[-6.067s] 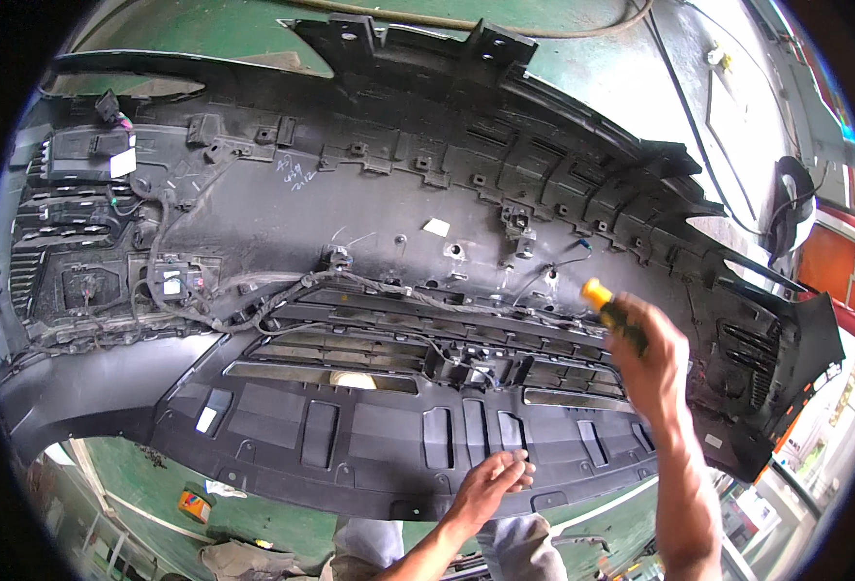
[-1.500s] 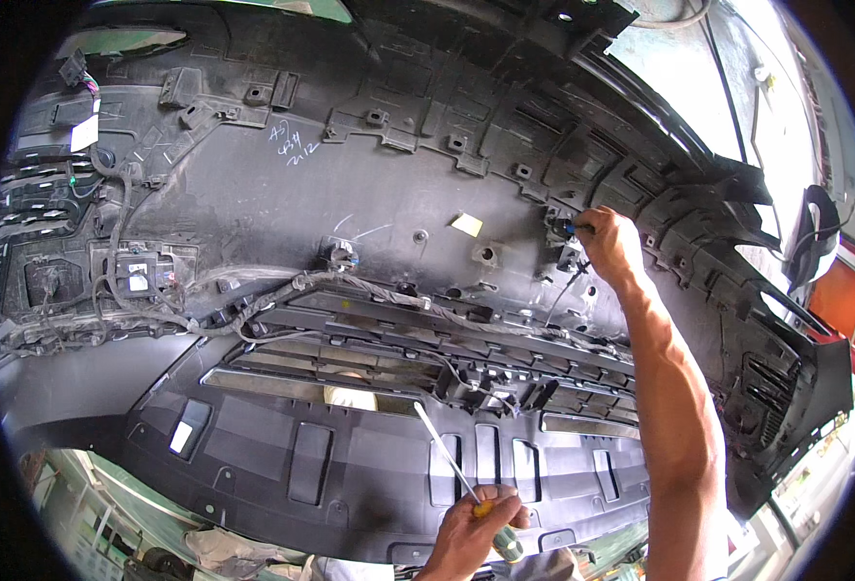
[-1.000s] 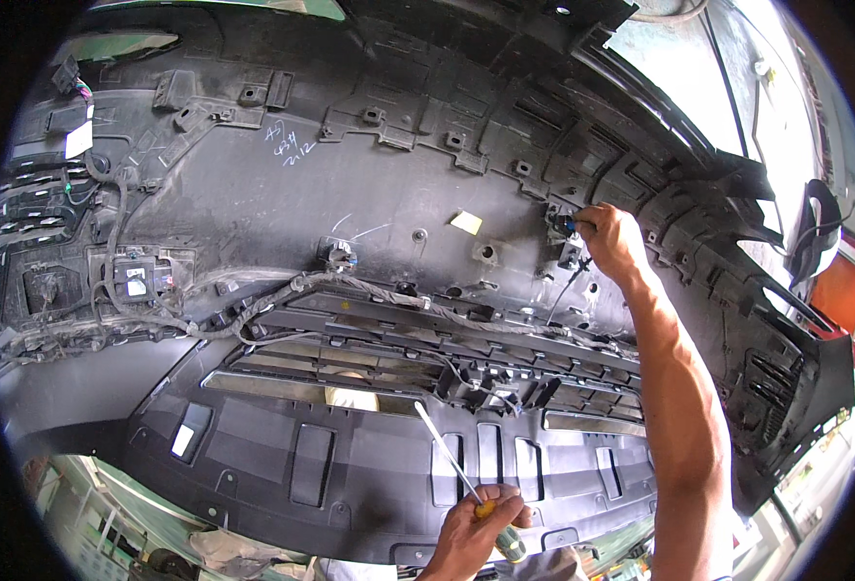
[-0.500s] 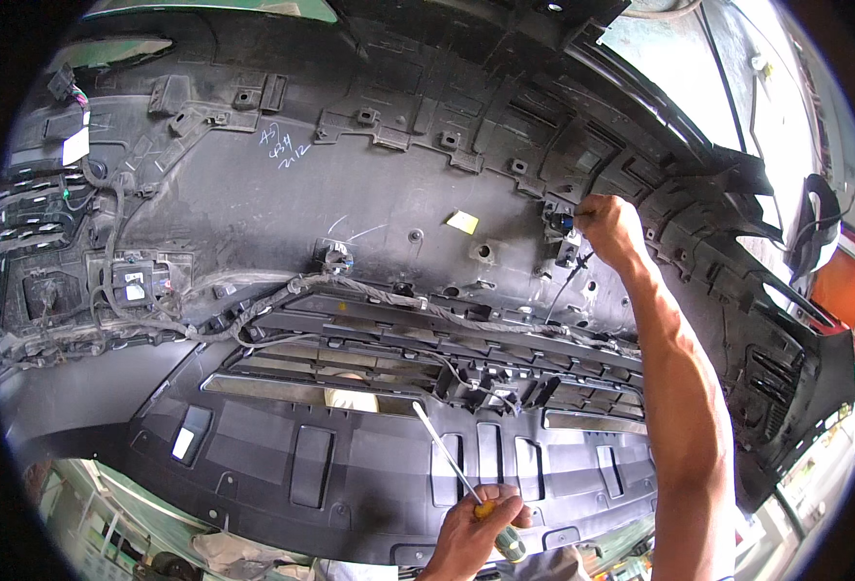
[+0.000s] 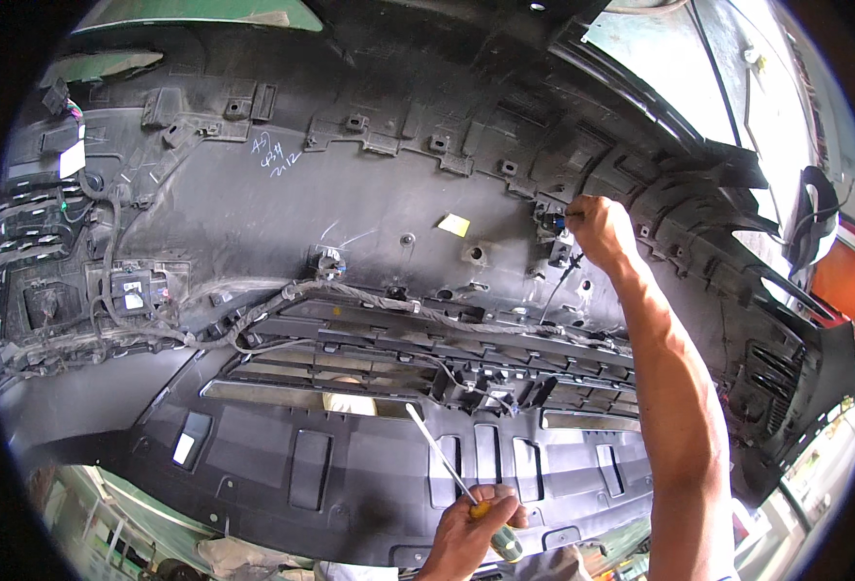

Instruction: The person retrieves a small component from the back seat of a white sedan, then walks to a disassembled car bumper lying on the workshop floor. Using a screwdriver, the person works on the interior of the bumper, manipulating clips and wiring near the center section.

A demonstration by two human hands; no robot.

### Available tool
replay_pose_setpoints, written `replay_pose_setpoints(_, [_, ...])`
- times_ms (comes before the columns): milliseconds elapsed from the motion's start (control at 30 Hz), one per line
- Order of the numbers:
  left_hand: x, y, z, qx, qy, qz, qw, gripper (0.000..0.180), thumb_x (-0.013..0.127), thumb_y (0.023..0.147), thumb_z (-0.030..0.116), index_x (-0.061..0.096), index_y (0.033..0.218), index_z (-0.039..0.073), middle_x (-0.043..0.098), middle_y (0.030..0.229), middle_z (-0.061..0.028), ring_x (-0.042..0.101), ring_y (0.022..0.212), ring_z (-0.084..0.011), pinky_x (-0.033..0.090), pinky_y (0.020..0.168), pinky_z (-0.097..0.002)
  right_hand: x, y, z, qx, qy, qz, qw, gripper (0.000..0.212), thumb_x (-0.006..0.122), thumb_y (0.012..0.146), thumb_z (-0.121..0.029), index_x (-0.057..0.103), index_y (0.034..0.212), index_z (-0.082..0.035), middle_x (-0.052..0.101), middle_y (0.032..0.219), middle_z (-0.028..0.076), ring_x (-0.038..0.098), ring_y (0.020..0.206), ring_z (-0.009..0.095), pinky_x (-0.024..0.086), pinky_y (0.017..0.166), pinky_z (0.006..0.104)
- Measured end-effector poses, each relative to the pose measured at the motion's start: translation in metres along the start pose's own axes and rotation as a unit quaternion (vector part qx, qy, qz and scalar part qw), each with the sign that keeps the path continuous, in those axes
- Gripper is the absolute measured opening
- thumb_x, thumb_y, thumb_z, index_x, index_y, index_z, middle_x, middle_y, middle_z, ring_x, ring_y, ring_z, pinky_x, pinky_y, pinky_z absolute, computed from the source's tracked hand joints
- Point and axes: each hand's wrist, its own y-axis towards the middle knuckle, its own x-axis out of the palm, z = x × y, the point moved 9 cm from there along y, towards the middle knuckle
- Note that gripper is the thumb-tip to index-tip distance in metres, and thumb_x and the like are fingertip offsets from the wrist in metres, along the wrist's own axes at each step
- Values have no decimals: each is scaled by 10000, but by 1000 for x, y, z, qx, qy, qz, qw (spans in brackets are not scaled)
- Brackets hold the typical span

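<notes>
My left hand (image 5: 473, 535), low in the middle, is closed round the yellow and green handle of a screwdriver (image 5: 438, 451); its long metal shaft slants up and to the left. My right arm reaches far up to the inside of a black plastic car bumper (image 5: 292, 213). There the fingers of my right hand (image 5: 602, 230) are pinched at a small blue plug (image 5: 554, 222) in a black bracket (image 5: 560, 250). The fingertips partly hide the plug. Just below the bracket a thin black cable (image 5: 556, 290) hangs down.
A wrapped wiring harness (image 5: 447, 319) runs across the bumper above the grille openings. Left of centre sits another small bracket (image 5: 328, 261), and a yellow sticker (image 5: 454, 225) lies nearer the middle. A boxy module (image 5: 135, 295) is fixed at the left.
The view has shifted slightly, so the bumper sits a little further left and the hands with it. Both hands keep their grips at the same places.
</notes>
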Motion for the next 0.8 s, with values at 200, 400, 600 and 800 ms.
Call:
replay_pose_setpoints(200, [-10,-1,18,-2,22,41,999,201,649,974,247,685,928,55,702,814,-50,631,698,-138,472,665,-278,-19,-22,43,122,140,84,979,218,706,825,-177,736,980,-26,730,885,186,720,833,312,546,778,390])
replay_pose_setpoints(400, [-5,-2,26,6,28,53,998,224,670,953,275,658,1013,59,706,840,-65,667,723,-162,528,656,-308,-4,-58,70,172,390,63,902,199,723,832,-65,725,1015,14,744,879,77,666,784,149,532,761,288])
replay_pose_setpoints(600, [-12,6,23,12,81,51,995,219,643,964,269,643,990,52,684,846,-66,676,766,-186,538,693,-326,5,-62,69,179,449,57,873,183,702,831,-34,701,1005,23,707,872,56,638,800,126,519,767,276])
replay_pose_setpoints(800, [-19,11,20,1,28,72,997,178,651,970,211,617,1034,48,685,874,-81,677,759,-191,555,687,-335,7,-56,64,162,416,46,894,232,760,866,-173,691,977,18,728,861,77,652,772,147,531,750,299])
